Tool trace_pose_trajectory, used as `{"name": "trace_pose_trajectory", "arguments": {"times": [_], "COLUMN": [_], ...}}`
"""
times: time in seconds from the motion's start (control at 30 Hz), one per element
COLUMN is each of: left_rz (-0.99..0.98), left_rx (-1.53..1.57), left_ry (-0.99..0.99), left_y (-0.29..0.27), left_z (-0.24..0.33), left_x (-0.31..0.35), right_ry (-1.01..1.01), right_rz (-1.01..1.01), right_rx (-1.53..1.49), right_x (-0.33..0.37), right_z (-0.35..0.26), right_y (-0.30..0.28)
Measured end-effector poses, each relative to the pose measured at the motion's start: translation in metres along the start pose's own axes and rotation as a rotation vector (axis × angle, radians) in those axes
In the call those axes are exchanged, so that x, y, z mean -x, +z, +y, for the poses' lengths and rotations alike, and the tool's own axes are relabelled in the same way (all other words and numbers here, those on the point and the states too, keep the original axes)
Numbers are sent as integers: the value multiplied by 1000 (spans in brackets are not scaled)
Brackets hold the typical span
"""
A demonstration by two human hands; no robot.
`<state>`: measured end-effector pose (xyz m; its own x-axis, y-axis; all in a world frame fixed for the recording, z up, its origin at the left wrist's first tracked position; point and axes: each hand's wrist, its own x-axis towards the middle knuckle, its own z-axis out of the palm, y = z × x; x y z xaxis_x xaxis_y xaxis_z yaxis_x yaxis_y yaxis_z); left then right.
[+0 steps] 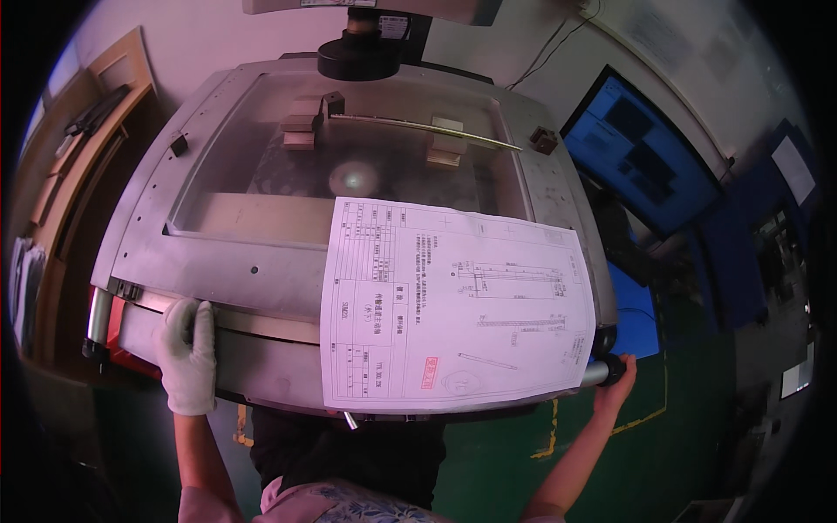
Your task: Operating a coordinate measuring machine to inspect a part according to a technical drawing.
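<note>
My left hand [187, 353], in a white glove, is closed over the front edge of the metal measuring stage [261, 349], near its left corner. At the right front corner, my bare right hand [615, 388] has its fingers around a black knob [613, 369] on a silver shaft. A paper technical drawing [462, 305] with a red stamp lies across the stage's front right, overhanging it. On the glass plate [261, 166] a long thin metal rod [410, 124] rests across two ribbed blocks, the left block [301, 124] and the right block [445, 144].
A black round lens head [358, 59] hangs above the glass, over a bright light spot [352, 179]. To the right stands a monitor [641, 148] with a lit screen. A wooden shelf [96, 148] is at the left. Yellow tape [547, 436] marks the green floor.
</note>
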<state>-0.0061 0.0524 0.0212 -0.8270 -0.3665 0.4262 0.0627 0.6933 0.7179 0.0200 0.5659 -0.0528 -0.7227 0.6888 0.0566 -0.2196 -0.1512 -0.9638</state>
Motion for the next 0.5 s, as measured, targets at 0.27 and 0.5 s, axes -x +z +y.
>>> {"name": "trace_pose_trajectory", "arguments": {"times": [0.27, 0.5], "left_rz": [27, -8], "left_rx": [38, -10], "left_ry": [-100, -90], "left_y": [-4, -1], "left_z": [-16, -17], "left_x": [8, 9], "right_ry": [40, 51], "right_rz": [-79, -106], "right_rx": [55, 173], "right_x": [0, 8], "right_z": [2, -4], "right_y": [1, -15]}}
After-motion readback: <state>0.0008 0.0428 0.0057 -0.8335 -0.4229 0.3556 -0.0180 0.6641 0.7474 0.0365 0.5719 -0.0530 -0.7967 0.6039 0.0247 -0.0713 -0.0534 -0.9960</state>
